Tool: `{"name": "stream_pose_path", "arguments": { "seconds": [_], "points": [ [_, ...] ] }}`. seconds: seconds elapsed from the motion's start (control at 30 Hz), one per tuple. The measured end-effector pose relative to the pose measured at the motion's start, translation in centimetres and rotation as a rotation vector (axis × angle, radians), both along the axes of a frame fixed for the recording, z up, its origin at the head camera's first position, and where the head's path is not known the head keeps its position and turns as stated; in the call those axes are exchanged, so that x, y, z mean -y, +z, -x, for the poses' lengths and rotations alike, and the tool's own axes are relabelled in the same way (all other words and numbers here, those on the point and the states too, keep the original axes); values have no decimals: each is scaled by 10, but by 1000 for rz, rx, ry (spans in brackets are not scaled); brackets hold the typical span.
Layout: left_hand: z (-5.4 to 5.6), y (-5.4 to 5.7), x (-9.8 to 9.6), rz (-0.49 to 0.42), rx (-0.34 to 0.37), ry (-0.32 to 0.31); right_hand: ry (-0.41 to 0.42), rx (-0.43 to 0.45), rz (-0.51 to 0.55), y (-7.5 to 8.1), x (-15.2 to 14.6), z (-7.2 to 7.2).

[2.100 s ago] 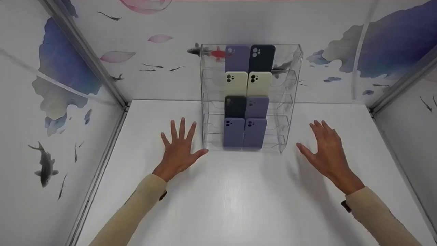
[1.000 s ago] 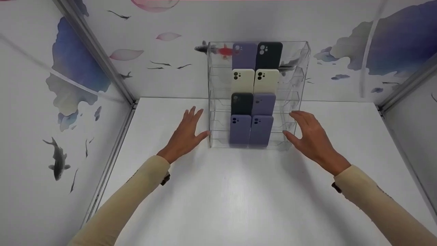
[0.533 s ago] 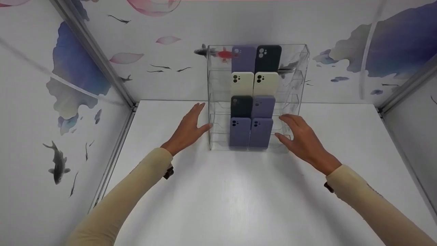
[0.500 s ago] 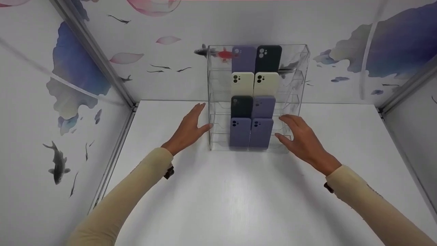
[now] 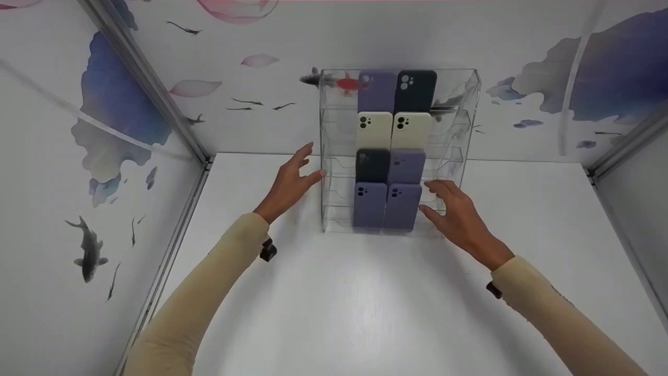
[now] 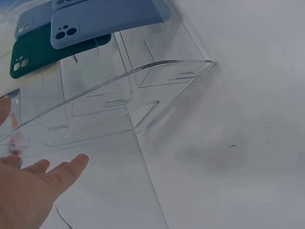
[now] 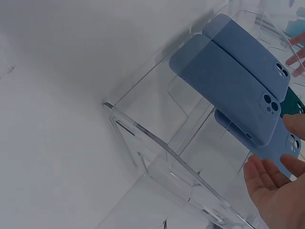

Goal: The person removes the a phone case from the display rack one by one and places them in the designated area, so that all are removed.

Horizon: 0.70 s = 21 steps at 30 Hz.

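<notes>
A clear tiered display rack (image 5: 334,222) stands against the back wall, holding phone cases in two columns. Its top tier has a purple case (image 5: 377,91) and a dark green case (image 5: 416,91). Below are two cream cases (image 5: 374,130), then a dark green case (image 5: 372,165) beside a purple one (image 5: 407,166). Two purple cases (image 5: 370,206) fill the bottom tier. My left hand (image 5: 289,185) is beside the rack's left side, thumb by its edge; contact is unclear. At the lower right, my right hand (image 5: 462,216) hovers with fingers spread from the thumb, holding nothing.
A white tabletop (image 5: 344,308) spreads in front of the rack. Printed panels with fish and petals enclose it, with a metal rail (image 5: 172,224) along the left. A dark wrist device (image 5: 268,249) shows under the left sleeve.
Both hands have come inward to the rack from further out. The left has lately moved up along its left side, the right slightly left. The cases keep their places.
</notes>
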<state>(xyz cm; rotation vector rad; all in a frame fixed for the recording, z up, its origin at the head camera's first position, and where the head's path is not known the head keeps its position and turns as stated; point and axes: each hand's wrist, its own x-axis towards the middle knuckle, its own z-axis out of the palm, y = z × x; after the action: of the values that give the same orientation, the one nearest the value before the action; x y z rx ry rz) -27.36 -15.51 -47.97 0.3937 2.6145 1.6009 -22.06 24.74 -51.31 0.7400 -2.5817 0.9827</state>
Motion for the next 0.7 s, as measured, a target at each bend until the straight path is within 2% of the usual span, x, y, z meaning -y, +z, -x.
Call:
{"name": "stream_pose_path", "arguments": {
  "seconds": [0.3, 0.5, 0.7],
  "points": [
    [18, -8, -2, -97, 16, 2, -15, 76, 93, -11, 4, 6],
    [28, -12, -7, -199, 71, 9, -14, 94, 126, -15, 7, 6],
    [35, -17, -13, -299, 122, -17, -31, 124, 166, -16, 9, 9]
  ]
}}
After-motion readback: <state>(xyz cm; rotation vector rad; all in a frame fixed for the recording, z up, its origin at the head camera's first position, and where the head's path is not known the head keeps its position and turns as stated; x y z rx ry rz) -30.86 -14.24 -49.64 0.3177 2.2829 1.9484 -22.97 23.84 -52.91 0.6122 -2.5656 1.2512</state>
